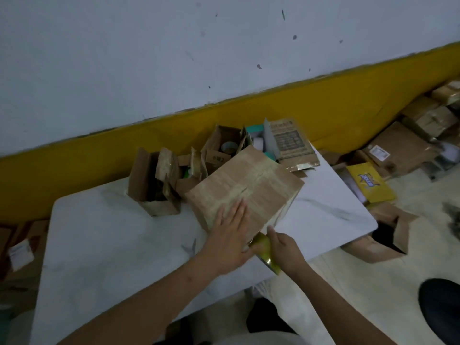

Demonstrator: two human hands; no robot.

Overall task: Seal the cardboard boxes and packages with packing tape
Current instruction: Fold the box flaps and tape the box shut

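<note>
A closed cardboard box (249,185) with tape strips across its top lies on the white table (104,240). My left hand (230,237) lies flat on the box's near edge, fingers straight, pressing on the top. Just right of it, my right hand (283,250) grips a roll of yellowish packing tape (263,250) at the box's near right corner. The tape roll is partly hidden by both hands.
Several open small cardboard boxes (154,183) stand at the table's far side, one holding a tape roll (229,146). A printed flat package (291,143) leans at the back right. More boxes (398,148) and a yellow carton (371,183) lie on the floor to the right.
</note>
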